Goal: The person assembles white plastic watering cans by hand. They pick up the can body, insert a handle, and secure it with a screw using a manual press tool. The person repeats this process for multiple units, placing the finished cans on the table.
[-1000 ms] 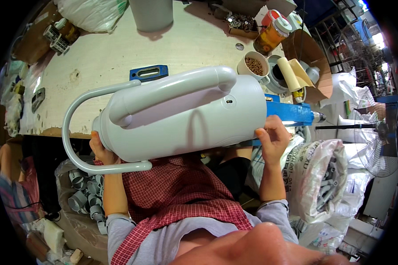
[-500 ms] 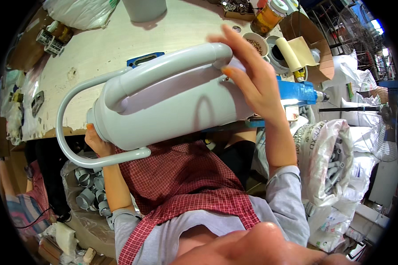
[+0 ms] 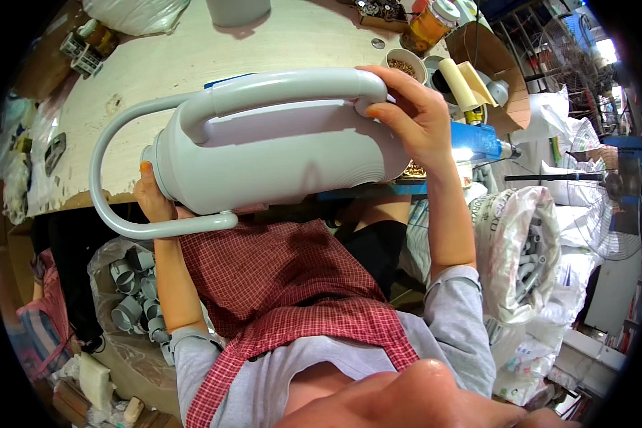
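Observation:
A large light-grey jug (image 3: pixel 278 160), like an insulated pot, lies on its side in my hands at the table's front edge. Its thick side handle (image 3: pixel 285 93) faces away from me. A thin curved carrying handle (image 3: pixel 97 178) loops around its left end. My left hand (image 3: pixel 154 196) is closed around the neck at that end, partly hidden by the jug. At the other end, my right hand (image 3: pixel 426 125) has its thumb and fingers curled around the right end of the side handle. A blue tool with a metal tip (image 3: pixel 481 141) sits just beyond my right wrist.
On the table (image 3: pixel 150 64) stand a grey cylinder (image 3: pixel 239 11), a cup of small brass-coloured parts (image 3: pixel 405 65), a jar (image 3: pixel 428 28) and a yellowish roll (image 3: pixel 458 84). Sacks of grey parts (image 3: pixel 524 264) stand at right; a bag of grey rings (image 3: pixel 132 292) is at lower left.
The jug has turned to lie more level, its left end a little higher in the picture. My right hand's raised fingers have come down and curled over the end of the side handle.

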### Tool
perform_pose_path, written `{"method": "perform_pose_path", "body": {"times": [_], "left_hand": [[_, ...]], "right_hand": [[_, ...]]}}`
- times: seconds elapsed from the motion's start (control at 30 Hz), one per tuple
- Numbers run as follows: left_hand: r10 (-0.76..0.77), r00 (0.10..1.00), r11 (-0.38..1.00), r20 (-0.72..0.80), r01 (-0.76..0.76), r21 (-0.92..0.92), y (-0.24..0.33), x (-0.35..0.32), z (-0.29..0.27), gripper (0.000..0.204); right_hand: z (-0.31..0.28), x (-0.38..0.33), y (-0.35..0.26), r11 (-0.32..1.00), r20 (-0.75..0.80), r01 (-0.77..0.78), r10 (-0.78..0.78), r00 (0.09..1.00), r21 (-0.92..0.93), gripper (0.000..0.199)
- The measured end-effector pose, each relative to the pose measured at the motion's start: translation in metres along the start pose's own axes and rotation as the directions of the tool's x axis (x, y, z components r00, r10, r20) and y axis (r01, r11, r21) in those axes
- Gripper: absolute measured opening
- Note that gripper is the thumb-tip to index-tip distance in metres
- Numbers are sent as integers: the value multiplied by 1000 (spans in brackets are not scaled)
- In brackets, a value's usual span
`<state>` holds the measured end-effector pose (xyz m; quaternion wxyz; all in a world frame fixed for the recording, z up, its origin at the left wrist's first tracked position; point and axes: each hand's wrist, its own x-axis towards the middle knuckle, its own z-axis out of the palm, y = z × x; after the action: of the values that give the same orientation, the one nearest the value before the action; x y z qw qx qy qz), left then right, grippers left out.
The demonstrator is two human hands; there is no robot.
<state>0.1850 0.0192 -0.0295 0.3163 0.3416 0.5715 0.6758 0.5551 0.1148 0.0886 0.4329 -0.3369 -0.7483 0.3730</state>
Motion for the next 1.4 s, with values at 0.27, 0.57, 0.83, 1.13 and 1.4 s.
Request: {"method": "perform_pose_path", "body": {"times": [0.27,0.57,0.83,1.13,1.4], "left_hand": [[-22,1000,1000,-18,22,17,-19,0,-6,52],[-122,991,993,63,122,7,-48,24,18,45],[-171,979,984,107,163,77,-52,18,53,47],[-148,981,986,127,136,94,-33,1,61,50],[-124,992,987,-29,127,104,0,-22,42,54]], "right_hand": [[2,2,-2,878,38,216,-221,974,-428,39],[1,-12,12,904,-41,125,-155,987,-408,40],[13,-14,6,946,-45,49,-67,997,-319,35],[6,-122,11,871,-396,168,-372,840,-462,41],[-190,-645,-121,-594,-827,-767,541,-156,-244,29]]}}
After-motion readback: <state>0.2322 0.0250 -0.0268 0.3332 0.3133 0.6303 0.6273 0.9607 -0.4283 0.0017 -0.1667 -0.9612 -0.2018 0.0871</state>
